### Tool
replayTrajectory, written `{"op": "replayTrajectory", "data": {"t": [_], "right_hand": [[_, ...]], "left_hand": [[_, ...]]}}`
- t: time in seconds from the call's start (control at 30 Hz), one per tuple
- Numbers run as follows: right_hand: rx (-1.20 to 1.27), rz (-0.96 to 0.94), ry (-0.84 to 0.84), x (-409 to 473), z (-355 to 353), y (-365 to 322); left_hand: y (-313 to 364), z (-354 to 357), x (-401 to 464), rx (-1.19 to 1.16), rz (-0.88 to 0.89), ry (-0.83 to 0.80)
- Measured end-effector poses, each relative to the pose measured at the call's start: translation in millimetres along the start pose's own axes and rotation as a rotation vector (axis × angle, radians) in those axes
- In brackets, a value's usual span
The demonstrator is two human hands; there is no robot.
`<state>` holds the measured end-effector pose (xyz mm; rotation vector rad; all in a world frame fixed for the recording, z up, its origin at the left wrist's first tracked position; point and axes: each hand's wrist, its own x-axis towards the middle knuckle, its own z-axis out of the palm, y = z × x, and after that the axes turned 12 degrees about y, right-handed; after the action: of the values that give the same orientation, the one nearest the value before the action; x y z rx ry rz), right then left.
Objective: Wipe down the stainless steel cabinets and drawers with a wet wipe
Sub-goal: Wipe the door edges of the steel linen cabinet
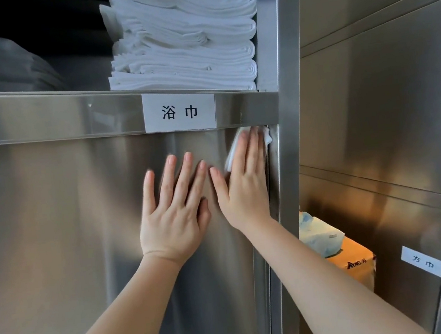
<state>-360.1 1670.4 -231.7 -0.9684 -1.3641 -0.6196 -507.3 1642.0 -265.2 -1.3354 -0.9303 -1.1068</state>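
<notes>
Right under the palm of the right hand (243, 180) is the wet wipe (244, 143), pinned flat against the cabinet door (70, 240). It's not really a grab, more a press: fingers straight and together, nothing curled around it, with white corners of the wipe poking out past the fingertips and along the thumb side. The wipe sits in the door's top right corner, jammed right up where the panel meets the upright post (283, 103) and the shelf rail (41, 119) above. My guess is that's deliberate, since corners like that collect grime.

Just beside it, the left hand (174, 208) is spread wide on the same panel, empty, fingers fanned. Looks like it's bracing the door so it doesn't flex or swing while the other hand scrubs.

Above the wiping hand there's a label (179, 113) on the rail and a stack of folded white towels (184, 38) on the shelf. Down past the right forearm, behind the post, sits a cardboard box (353, 258).
</notes>
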Motion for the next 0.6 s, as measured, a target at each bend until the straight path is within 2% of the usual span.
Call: {"op": "replayTrajectory", "data": {"t": [0.23, 0.3, 0.4, 0.47, 0.6], "right_hand": [[0.024, 0.089, -0.209, -107, -19, 11], [0.063, 0.074, -0.206, -86, -16, 9], [0.088, 0.053, -0.103, -26, -8, 1], [0.067, 0.036, -0.057, -19, -2, 4], [0.027, 0.079, -0.177, -119, -16, 15]], "left_hand": [[-1, -1, -1, 0.013, 0.002, -0.036], [-1, 0, -1, 0.013, -0.002, -0.032], [-1, 0, -1, 0.013, -0.005, -0.018], [0, -2, -1, 0.013, -0.005, -0.024], [2, -6, 1, 0.013, -0.006, -0.062]]}}
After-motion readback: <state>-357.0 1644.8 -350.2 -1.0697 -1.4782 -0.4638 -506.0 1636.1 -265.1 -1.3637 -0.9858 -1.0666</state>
